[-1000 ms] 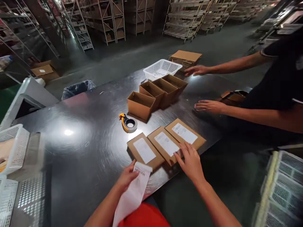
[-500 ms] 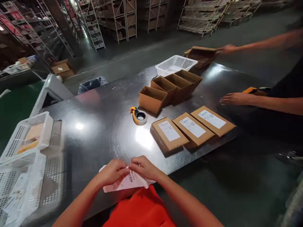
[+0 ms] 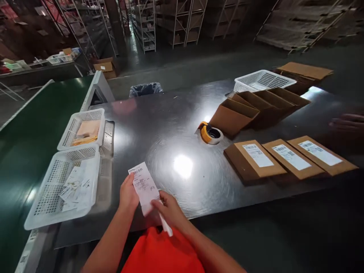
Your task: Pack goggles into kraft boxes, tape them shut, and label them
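Observation:
A printed white label sheet (image 3: pixel 144 182) is held near the front edge of the metal table (image 3: pixel 136 151). My left hand (image 3: pixel 128 193) grips its left side, thumb on the print. Lower down, my right hand (image 3: pixel 169 206) pinches the sheet's right side, where a white strip hangs below the fingers. Beyond my hands lies a tape dispenser (image 3: pixel 209 133) in yellow and black, beside an open brown box (image 3: pixel 234 115). Three closed boxes with white labels, the nearest one (image 3: pixel 257 157) among them, lie to the right.
Two white baskets, one with papers (image 3: pixel 61 189) and one with brown and yellow packets (image 3: pixel 82 129), stand at the left by a green conveyor belt (image 3: pixel 42 110). An empty-looking white basket (image 3: pixel 264 80) sits at the back. Another person's hand (image 3: pixel 348 122) is at the right.
The view has swung left. The sheet, earlier bunched between both hands, is now turned upright with its print showing, and my hands are farther apart. The other person's far hand has left the flat cardboard.

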{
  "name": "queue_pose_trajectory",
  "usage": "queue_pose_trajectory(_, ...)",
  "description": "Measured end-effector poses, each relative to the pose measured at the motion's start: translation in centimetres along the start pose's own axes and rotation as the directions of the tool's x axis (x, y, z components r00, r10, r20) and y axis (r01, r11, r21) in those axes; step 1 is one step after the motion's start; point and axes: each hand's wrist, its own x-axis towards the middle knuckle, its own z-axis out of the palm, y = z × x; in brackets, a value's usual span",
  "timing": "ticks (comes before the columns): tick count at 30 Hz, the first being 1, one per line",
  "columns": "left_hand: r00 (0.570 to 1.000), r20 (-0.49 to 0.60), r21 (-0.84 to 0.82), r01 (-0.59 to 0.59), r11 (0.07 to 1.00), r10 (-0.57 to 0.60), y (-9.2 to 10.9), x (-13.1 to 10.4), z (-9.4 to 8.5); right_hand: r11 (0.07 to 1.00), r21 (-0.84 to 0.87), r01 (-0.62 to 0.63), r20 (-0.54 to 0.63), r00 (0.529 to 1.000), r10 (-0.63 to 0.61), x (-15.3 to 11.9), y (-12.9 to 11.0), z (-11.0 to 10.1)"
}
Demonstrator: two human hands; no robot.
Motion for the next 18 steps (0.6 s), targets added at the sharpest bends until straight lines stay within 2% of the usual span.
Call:
queue_pose_trajectory(3, 0.997, -0.071, -0.032, 0.024, 0.999, -0.026, 0.8, 1.3, -3.3, 0.992, -0.122, -0.034, -0.083, 0.996, 0.024, 0.4, 1.1, 4.3)
queue_pose_trajectory(8, 0.992, -0.126, 0.084, 0.024, 0.996, -0.013, 2.1, 3.7, -7.7, 0.962, -0.229, 0.146, -0.063, 0.984, -0.164, 0.8, 0.5, 8.1)
queue_pose_trajectory(11, 0.99, -0.114, 0.17, -0.065, 0.983, 0.085, 4.0, 4.4, -9.1, 0.955, -0.238, 0.178, -0.077, 0.977, -0.201, 1.3, -0.6, 9.1)
queue_pose_trajectory(13, 0.967, -0.064, 0.287, -0.22, 0.932, 0.248, 5.7, 3.9, -9.9, 0.943, -0.284, 0.176, -0.032, 0.981, -0.192, 1.6, -1.4, 8.7)
queue_pose_trajectory(14, 0.929, 0.033, 0.409, -0.348, 0.843, 0.368, 6.6, 3.5, -10.2, 0.928, -0.324, 0.185, 0.029, 0.982, -0.186, 1.8, -1.7, 8.2)
queue_pose_trajectory(15, 0.861, 0.206, 0.54, -0.497, 0.68, 0.466, 7.5, 3.0, -10.4, 0.908, -0.366, 0.203, 0.102, 0.979, -0.178, 1.9, -2.1, 7.7)
queue_pose_trajectory(16, 0.756, 0.442, 0.621, -0.646, 0.444, 0.482, 8.1, 2.4, -10.5, 0.888, -0.402, 0.224, 0.169, 0.971, -0.168, 1.9, -2.4, 7.1)
queue_pose_trajectory(17, 0.63, 0.679, 0.609, -0.77, 0.19, 0.377, 8.6, 2.0, -10.5, 0.871, -0.427, 0.241, 0.218, 0.963, -0.16, 1.9, -2.6, 6.6)
queue_pose_trajectory(18, 0.514, 0.839, 0.523, -0.852, -0.005, 0.178, 8.8, 1.6, -10.4, 0.86, -0.444, 0.251, 0.242, 0.958, -0.155, 1.9, -2.8, 6.3)
